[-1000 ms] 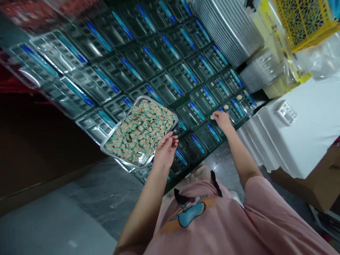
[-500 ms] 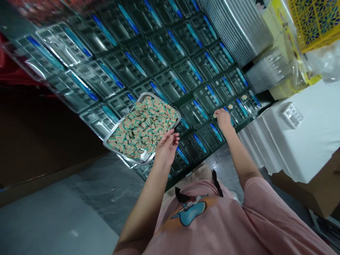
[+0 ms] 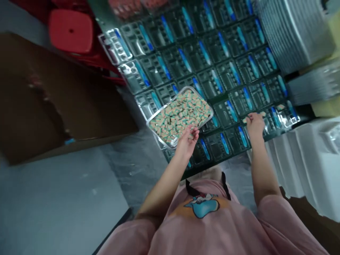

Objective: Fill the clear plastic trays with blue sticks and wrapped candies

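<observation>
A shallow clear tray [image 3: 152, 122] full of small striped pieces [image 3: 183, 109] in green and pale orange lies tilted across the rows of moulded clear plastic trays. My left hand [image 3: 187, 141] is over its near right edge, fingers curled together; whatever they hold is too blurred to name. Farther right, my right hand [image 3: 256, 125] pinches a small striped piece [image 3: 244, 120] at the fingertips, above a moulded tray in the near rows. Each moulded tray holds a blue pen-like stick [image 3: 231, 110]. Loose pieces lie beside my right hand and in the tray at far right [image 3: 280, 107].
Stacked clear trays [image 3: 294, 32] stand along the table's right side. White stacked material [image 3: 294, 156] is at lower right. To the left are a red stool [image 3: 71, 31] and a large brown carton [image 3: 79, 95]. Packs of reddish items [image 3: 126, 9] sit at the far edge.
The view has swung left, so the table appears shifted right and the red stool shows. My right hand stays near the same moulded trays, my left hand at the piece-filled tray's edge.
</observation>
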Demonstrator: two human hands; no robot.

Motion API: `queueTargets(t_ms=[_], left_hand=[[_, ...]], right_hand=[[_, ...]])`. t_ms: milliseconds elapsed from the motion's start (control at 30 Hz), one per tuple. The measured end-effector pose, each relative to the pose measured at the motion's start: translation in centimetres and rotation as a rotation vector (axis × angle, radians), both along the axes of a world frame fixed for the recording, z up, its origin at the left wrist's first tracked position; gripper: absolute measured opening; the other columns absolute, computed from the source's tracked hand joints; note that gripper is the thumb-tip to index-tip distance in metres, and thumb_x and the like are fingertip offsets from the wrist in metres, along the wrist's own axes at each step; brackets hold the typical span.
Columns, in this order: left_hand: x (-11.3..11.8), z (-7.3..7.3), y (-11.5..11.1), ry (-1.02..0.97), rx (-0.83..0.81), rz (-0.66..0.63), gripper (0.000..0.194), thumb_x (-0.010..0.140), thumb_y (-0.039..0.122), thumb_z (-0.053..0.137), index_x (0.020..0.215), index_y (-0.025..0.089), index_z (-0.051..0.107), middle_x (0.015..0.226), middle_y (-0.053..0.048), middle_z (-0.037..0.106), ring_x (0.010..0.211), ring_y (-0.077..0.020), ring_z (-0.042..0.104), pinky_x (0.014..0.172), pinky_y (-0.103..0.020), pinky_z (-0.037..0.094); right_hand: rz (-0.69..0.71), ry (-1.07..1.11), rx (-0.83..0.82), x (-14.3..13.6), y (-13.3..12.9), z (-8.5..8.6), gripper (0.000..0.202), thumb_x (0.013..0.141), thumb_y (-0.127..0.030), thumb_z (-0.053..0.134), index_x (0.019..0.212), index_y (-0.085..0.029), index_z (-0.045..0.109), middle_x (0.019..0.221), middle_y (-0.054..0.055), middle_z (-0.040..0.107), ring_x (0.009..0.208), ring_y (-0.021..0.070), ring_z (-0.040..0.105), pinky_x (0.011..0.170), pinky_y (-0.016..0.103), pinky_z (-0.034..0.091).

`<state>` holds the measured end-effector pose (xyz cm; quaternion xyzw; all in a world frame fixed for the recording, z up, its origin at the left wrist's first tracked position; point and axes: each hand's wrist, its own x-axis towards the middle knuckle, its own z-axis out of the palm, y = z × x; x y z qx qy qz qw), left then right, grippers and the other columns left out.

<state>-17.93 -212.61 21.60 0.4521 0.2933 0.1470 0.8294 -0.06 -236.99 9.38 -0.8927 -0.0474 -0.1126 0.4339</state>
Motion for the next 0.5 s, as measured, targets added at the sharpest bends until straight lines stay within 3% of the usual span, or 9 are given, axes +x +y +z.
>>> queueTargets(t_ms=[67, 167, 300, 400, 500], left_hand=[[-0.6, 0.4, 0.9, -0.030, -0.047, 0.014, 0.026, 0.086, 0.039, 0.065, 0.105, 0.021, 0.066, 0.100, -0.006, 0.071, 0.096, -0.0147, 0.067, 0.085, -0.026, 0.052], [-1.4, 1.0, 2.2, -0.073, -0.104, -0.005, 0.035, 0.088, 0.052, 0.057, 0.105, 0.023, 0.066, 0.113, -0.008, 0.069, 0.112, -0.0195, 0.063, 0.092, -0.030, 0.051], [-2.1, 1.3, 3.5, -0.113, -0.125, -0.012, 0.042, 0.089, 0.058, 0.053, 0.110, 0.023, 0.065, 0.115, -0.009, 0.068, 0.111, -0.0211, 0.062, 0.090, -0.031, 0.050], [-2.7, 1.2, 4.5, -0.103, -0.133, 0.011, 0.045, 0.088, 0.058, 0.054, 0.113, 0.022, 0.064, 0.112, -0.009, 0.069, 0.105, -0.0194, 0.064, 0.082, -0.027, 0.050], [-3.7, 1.0, 5.6, -0.107, -0.163, 0.023, 0.044, 0.088, 0.057, 0.054, 0.112, 0.022, 0.065, 0.111, -0.008, 0.069, 0.099, -0.0168, 0.065, 0.076, -0.024, 0.050]], right_hand=[[0.109, -0.062, 0.123, -1.9, 2.2, 2.0, 0.016, 0.083, -0.023, 0.057, 0.095, -0.017, 0.066, 0.089, 0.009, 0.063, 0.078, 0.0200, 0.058, 0.078, 0.036, 0.048], [0.427, -0.069, 0.339, -6.0, 7.9, 5.8, 0.016, 0.087, -0.028, 0.057, 0.095, -0.020, 0.067, 0.090, 0.006, 0.066, 0.080, 0.0184, 0.061, 0.076, 0.033, 0.050], [0.801, -0.068, 0.430, -11.2, 15.8, 9.6, 0.015, 0.087, -0.026, 0.059, 0.098, -0.022, 0.070, 0.091, 0.003, 0.067, 0.084, 0.0178, 0.062, 0.078, 0.032, 0.050], [0.868, -0.123, 0.380, -13.8, 19.2, 10.6, 0.014, 0.086, -0.020, 0.060, 0.095, -0.021, 0.070, 0.095, 0.005, 0.067, 0.095, 0.0201, 0.061, 0.086, 0.035, 0.048], [0.877, -0.135, 0.368, -15.3, 20.7, 10.6, 0.010, 0.086, -0.019, 0.059, 0.089, -0.021, 0.069, 0.095, 0.005, 0.066, 0.097, 0.0202, 0.060, 0.086, 0.034, 0.047]])
